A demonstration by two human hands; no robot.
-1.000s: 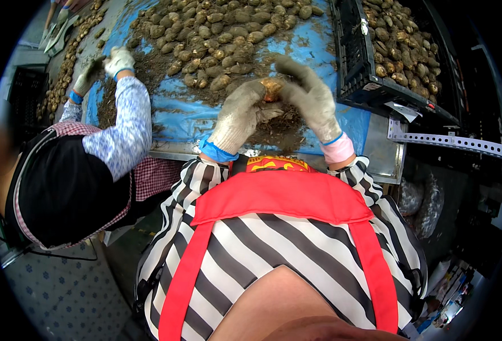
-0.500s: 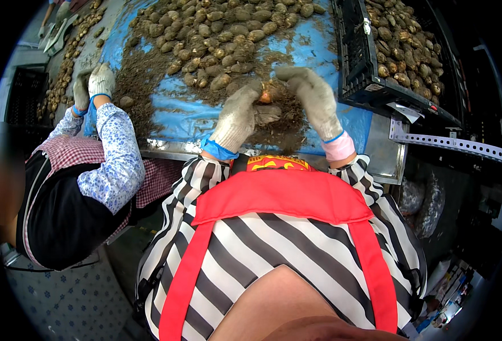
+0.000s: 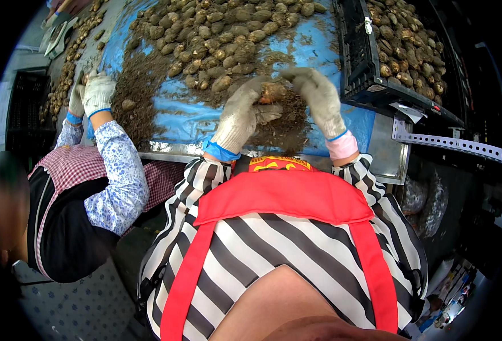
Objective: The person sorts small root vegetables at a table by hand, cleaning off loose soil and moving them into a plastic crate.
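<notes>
Seen from above the wearer's head, a long table covered in a soil-strewn blue plastic sheet (image 3: 182,116) runs across the top of the view. At far left, a co-worker in a floral-sleeved shirt and checked pinafore has both gloved hands (image 3: 94,94) on the sheet beside a dark drift of loose soil (image 3: 134,85); over the last second that person's arm has drawn leftward and lower, away from the middle of the table, leaving the wearer's patch uncrowded. Across the upper middle lies a broad heap of muddy brown tubers (image 3: 217,34). Below it, the wearer's left hand (image 3: 240,113), in a dirty grey work glove with a blue cuff, is closed around the underside of a small orange-brown tuber (image 3: 273,91), held just above a mound of crumbled soil near the table's front edge. The right hand (image 3: 316,96), in a matching glove with a pink cuff, curls over the same tuber from the other side, its fingers pressing on it. Both hands have stayed almost exactly where they were a second ago, which suggests the same tuber is still being rubbed or stripped clean rather than swapped for a new one. Further right, a black slatted plastic crate (image 3: 359,62) holds more brown tubers, with a small white tag hanging on its inner wall and a white paper label (image 3: 407,111) lying by its lower corner. A perforated grey metal bracket (image 3: 444,142) juts out at far right. The wearer's black-and-white striped top and red apron fill the lower part of the view.
</notes>
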